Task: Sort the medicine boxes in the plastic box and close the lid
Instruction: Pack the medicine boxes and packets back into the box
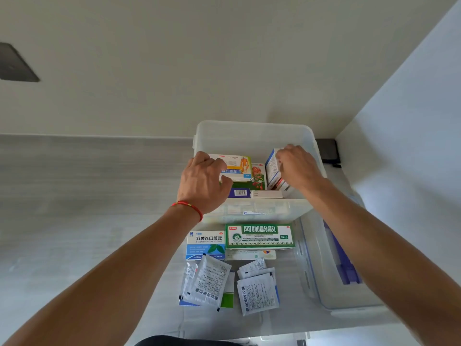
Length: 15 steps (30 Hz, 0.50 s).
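So we've got a pale grey desk (74, 221) pushed up against a white wall, and the clear plastic box (254, 136) sits at the back of it, near the corner. Its lid (331, 265), clear with blue bits, is off and lying on the desk to the right of us, partly under our right forearm.

Both our hands are down inside the box. Our left hand (202, 183), the one with the red string bracelet (188, 207), is curled around the left end of a white-and-orange medicine box (237, 166), thumb underneath and fingers over the top, so it's gripping that one. It lies on top of a green box (257, 177) with a cartoon figure on it. Our right hand (296, 166) is at the right side of the box, fingers bent over the top of a blue-and-white box (272, 168) standing on edge, holding it.

Outside, just in front of the plastic box, a green-and-white medicine box (259, 237) and a blue-and-white one (205, 244) lie flat side by side on the desk. Nearer to us are two little heaps of white paper sachets (212, 280), well away from either hand.
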Tool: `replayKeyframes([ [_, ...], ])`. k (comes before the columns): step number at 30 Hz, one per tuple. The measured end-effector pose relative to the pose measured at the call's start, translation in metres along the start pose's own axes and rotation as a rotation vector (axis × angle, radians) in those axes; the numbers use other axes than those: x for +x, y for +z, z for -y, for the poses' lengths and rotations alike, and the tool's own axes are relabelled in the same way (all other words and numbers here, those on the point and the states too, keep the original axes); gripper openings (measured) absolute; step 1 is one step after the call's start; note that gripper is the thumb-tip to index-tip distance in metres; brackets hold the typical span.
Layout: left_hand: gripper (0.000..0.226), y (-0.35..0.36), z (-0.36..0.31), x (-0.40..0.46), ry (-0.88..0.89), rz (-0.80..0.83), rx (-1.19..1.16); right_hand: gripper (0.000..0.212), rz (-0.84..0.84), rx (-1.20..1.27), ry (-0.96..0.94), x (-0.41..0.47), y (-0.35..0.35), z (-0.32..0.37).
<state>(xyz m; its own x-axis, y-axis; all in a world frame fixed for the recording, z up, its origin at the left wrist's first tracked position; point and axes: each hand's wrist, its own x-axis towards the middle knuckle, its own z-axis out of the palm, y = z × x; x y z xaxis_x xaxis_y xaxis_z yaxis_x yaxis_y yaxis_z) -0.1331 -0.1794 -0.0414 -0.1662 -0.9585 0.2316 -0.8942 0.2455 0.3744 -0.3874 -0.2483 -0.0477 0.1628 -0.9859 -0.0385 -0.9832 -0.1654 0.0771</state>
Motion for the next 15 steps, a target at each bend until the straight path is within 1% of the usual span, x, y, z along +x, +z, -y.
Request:
replayKeyframes([
  [2, 0.036, 0.000, 0.000, 0.001, -0.003, -0.004, -0.006, 0.050, 0.178, -0.072, -0.098, -0.010, 0.000, -0.001],
  [3, 0.036, -0.001, 0.000, 0.001, -0.005, -0.002, -0.010, 0.055, 0.232, -0.072, -0.113, -0.015, -0.002, -0.002],
  [4, 0.036, -0.001, 0.000, 0.001, -0.004, -0.001, -0.015, 0.055, 0.227, -0.028, -0.105, -0.019, -0.006, -0.002],
  [5, 0.036, -0.002, 0.000, 0.001, 0.002, 0.000, -0.023, 0.053, 0.169, 0.053, -0.086, -0.023, -0.013, -0.002],
  [7, 0.034, -0.003, 0.000, 0.000, 0.023, 0.010, -0.052, 0.041, -0.055, 0.270, -0.091, -0.040, -0.027, 0.001],
  [8, 0.031, -0.005, 0.000, 0.000, 0.037, 0.014, -0.069, 0.033, -0.160, 0.412, -0.123, -0.054, -0.037, 0.004],
  [9, 0.029, -0.006, 0.000, 0.001, 0.049, 0.012, -0.090, 0.026, -0.227, 0.533, -0.171, -0.073, -0.046, 0.009],
  [10, 0.027, -0.009, -0.001, 0.002, 0.057, -0.007, -0.124, 0.020, -0.245, 0.602, -0.223, -0.091, -0.051, 0.014],
  [11, 0.026, -0.013, -0.002, 0.000, 0.070, -0.047, -0.167, 0.016, -0.226, 0.612, -0.251, -0.112, -0.053, 0.020],
  [12, 0.025, -0.015, -0.005, -0.008, 0.091, -0.124, -0.202, 0.013, -0.197, 0.585, -0.246, -0.132, -0.050, 0.026],
  [14, 0.022, -0.013, -0.013, -0.035, 0.115, -0.302, -0.228, 0.009, -0.154, 0.525, -0.141, -0.163, -0.030, 0.031],
  [15, 0.020, -0.007, -0.020, -0.056, 0.118, -0.338, -0.264, 0.008, -0.107, 0.530, -0.033, -0.173, -0.015, 0.031],
])
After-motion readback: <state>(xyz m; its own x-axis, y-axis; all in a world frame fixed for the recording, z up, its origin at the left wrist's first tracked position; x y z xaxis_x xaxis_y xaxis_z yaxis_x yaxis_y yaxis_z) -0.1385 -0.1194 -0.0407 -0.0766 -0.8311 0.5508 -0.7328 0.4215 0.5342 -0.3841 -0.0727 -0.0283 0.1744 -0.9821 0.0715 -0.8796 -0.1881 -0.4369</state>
